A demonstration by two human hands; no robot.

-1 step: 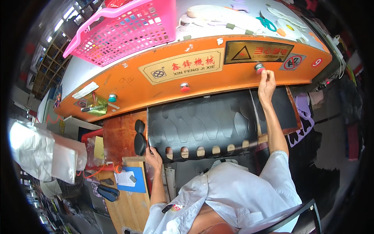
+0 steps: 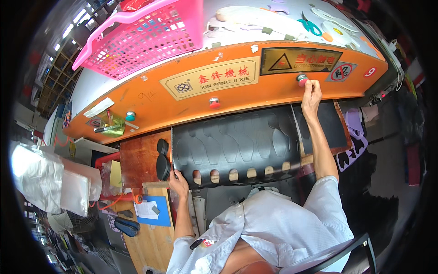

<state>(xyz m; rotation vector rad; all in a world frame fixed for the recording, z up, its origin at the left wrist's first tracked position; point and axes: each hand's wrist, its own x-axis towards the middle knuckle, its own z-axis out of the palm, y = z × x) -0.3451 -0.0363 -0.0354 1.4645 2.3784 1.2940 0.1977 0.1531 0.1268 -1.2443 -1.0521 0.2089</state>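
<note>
A black sheet (image 2: 228, 137) with sole-shaped outlines pressed into it and a row of oval cut-outs along its near edge lies under the orange machine beam (image 2: 150, 114). At its left near corner my left hand (image 2: 179, 183) is closed, the fingers on the sheet's edge. Next to those fingers lie black sole-shaped pieces (image 2: 163, 165), on the brown board (image 2: 137, 155). My right hand (image 2: 312, 97) reaches up to the beam's front, its fingers curled with the tips against a red push button (image 2: 301, 80). The palm side of that hand is partly hidden.
A pink basket (image 2: 146, 39) stands on the beam's white top, with teal scissors (image 2: 310, 26) at the right. Another red button (image 2: 214, 103) and a green one (image 2: 130, 116) sit on the front. Clear bags (image 2: 43, 171) hang at left, above a blue clipboard (image 2: 159, 208).
The view has shifted very slightly. Both hands stay at the same places, the left at the sheet's edge and the right at the red button.
</note>
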